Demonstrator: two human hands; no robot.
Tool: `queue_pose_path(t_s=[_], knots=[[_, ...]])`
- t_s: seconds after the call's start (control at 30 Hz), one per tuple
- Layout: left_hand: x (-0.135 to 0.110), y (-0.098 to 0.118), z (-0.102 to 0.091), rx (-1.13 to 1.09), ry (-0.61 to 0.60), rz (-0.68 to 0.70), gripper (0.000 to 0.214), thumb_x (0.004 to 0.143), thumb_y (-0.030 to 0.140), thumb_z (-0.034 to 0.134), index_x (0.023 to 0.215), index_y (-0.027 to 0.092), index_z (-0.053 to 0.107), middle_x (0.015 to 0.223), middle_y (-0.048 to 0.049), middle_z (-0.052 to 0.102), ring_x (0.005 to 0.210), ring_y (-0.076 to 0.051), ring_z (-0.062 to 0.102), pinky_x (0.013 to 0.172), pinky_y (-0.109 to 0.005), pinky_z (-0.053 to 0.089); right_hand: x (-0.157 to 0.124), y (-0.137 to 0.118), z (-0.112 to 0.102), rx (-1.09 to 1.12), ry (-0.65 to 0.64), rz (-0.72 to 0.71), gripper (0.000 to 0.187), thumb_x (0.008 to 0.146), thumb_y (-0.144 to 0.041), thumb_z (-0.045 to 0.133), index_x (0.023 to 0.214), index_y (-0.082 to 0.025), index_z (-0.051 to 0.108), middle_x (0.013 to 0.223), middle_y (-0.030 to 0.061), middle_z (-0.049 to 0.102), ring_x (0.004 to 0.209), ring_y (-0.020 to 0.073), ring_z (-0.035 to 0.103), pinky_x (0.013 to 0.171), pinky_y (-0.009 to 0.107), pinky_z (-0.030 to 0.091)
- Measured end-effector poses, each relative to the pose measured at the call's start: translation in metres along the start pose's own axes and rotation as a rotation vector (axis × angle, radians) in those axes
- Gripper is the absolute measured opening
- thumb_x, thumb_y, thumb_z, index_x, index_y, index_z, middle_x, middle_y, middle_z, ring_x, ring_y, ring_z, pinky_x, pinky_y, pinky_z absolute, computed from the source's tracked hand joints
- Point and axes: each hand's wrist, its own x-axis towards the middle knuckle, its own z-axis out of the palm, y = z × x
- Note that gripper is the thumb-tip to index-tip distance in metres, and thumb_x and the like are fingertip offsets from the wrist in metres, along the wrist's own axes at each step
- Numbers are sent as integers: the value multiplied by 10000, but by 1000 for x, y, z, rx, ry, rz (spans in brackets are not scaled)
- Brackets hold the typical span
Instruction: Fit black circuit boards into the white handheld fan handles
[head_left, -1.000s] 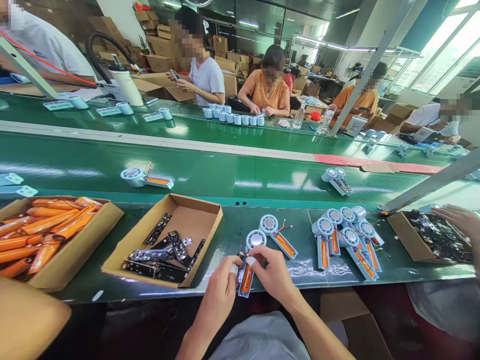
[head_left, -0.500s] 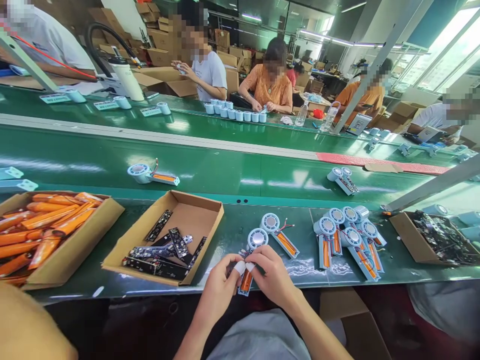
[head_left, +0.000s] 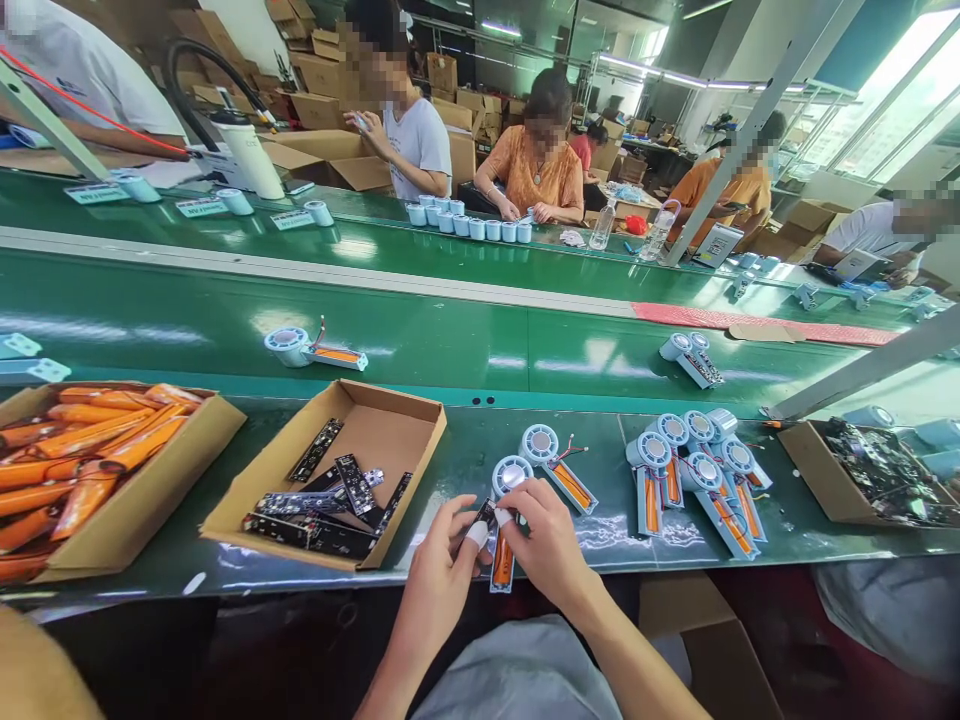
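Both my hands meet at the near edge of the green bench over one pale-blue fan unit [head_left: 510, 476] with an orange battery [head_left: 502, 562] in its handle. My left hand [head_left: 442, 570] pinches a small black circuit board [head_left: 481, 516] against the handle, its taped fingertip on it. My right hand [head_left: 546, 540] is closed on the same unit from the right, also with a taped fingertip. A second fan unit [head_left: 556, 462] lies just behind. An open cardboard box [head_left: 390, 410] of black circuit boards sits to the left.
A box of orange batteries [head_left: 97, 470] stands at far left. A cluster of fan units [head_left: 697, 470] lies to the right, with a box of dark parts [head_left: 870, 470] beyond. Two fan units ride the conveyor belt [head_left: 450, 340]. Several people work across it.
The fan unit on the belt has drifted right. My hands stay pinched on the unit and have turned it slightly, so more of the orange battery shows below them. The hand at the far-right box has gone.
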Motion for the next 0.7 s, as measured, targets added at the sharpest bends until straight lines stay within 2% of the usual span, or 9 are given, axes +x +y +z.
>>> queue_pose_path(t_s=[0.17, 0.3, 0.43, 0.5, 0.6, 0.7], knots=[[-2, -1, -2, 173, 42, 104, 324, 854, 364, 487, 1051, 201, 686, 912, -78, 782, 691, -213, 737, 658, -344, 614, -2, -4, 2, -188, -4, -39, 208, 881, -43, 528, 901, -209, 651, 864, 53, 659, 765, 212, 555, 667, 317, 469], [-5, -5, -1, 275, 143, 268, 316, 865, 303, 495, 1042, 202, 736, 1040, -100, 794, 906, -252, 758, 864, -402, 604, -2, -8, 4, -255, 4, -83, 190, 872, -36, 528, 893, -193, 635, 859, 65, 644, 756, 221, 538, 662, 331, 461], [-7, -9, -1, 271, 179, 345, 317, 875, 307, 520, 1040, 195, 765, 1115, -110, 784, 1039, -266, 735, 955, -409, 573, 1, -8, 1, -247, -49, -71, 183, 856, -30, 559, 885, -194, 635, 852, 54, 637, 766, 217, 537, 671, 324, 460], [-5, -9, -3, 235, 165, 304, 319, 861, 321, 539, 1037, 192, 772, 1086, -104, 792, 967, -260, 752, 910, -396, 593, 3, -7, -1, -254, -94, -86, 182, 865, -35, 564, 902, -196, 643, 877, 55, 645, 781, 218, 541, 689, 323, 466], [-1, -7, -8, 131, 95, 173, 336, 842, 349, 557, 1032, 181, 777, 911, -78, 805, 736, -222, 748, 710, -333, 625, 6, -4, -3, -220, -130, -77, 183, 897, -43, 559, 937, -192, 657, 914, 60, 660, 806, 217, 557, 711, 322, 478], [5, -5, -15, 39, 26, 109, 339, 821, 389, 593, 999, 179, 790, 853, -64, 801, 629, -190, 706, 580, -280, 594, 7, -1, -6, -138, -154, -39, 232, 901, -31, 573, 1046, -181, 676, 959, 68, 679, 840, 221, 572, 738, 325, 494]])
